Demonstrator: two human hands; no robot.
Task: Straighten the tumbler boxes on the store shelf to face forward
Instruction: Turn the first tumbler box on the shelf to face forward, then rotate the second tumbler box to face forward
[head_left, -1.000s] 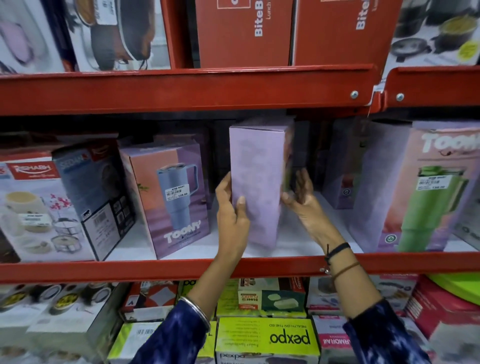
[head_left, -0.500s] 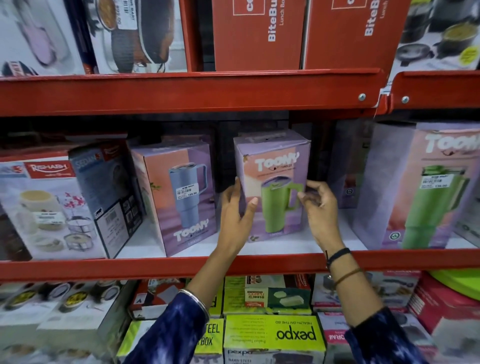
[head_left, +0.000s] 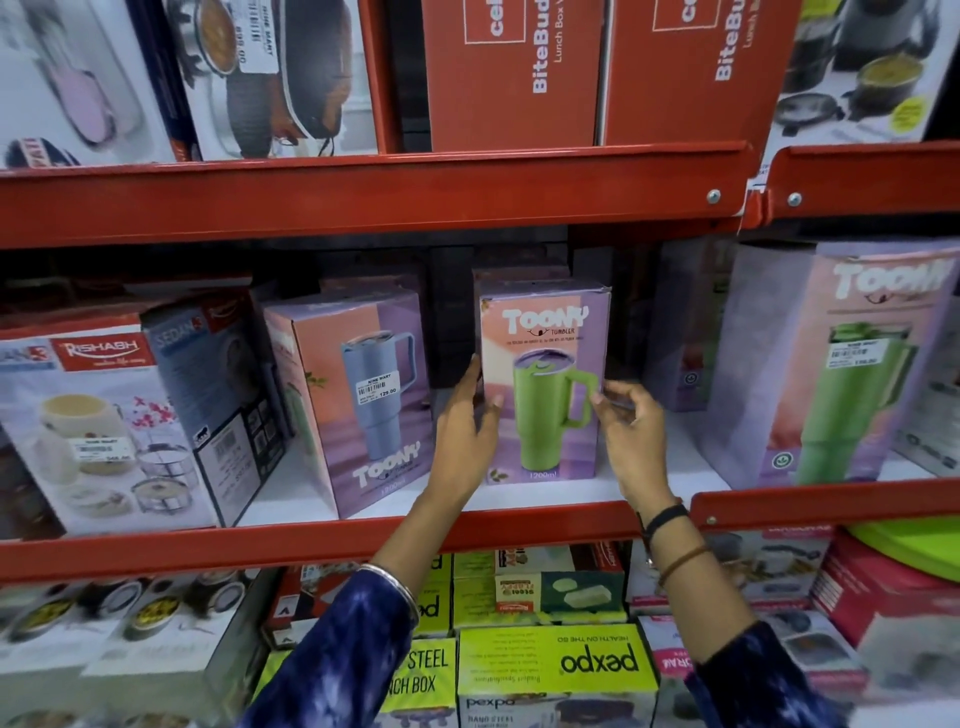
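green toony tumbler box (head_left: 545, 415) upright, facing forward, centre frame. left hand (head_left: 462, 436) grips its left edge; right hand (head_left: 636, 441) grip indeterminate.

Single head-worn wide-angle view, facing forward at close range, centred on the middle shelf (head_left: 291, 543), with the upper shelf (head_left: 363, 200) at top and lower stock (head_left: 556, 670) along the bottom edge.
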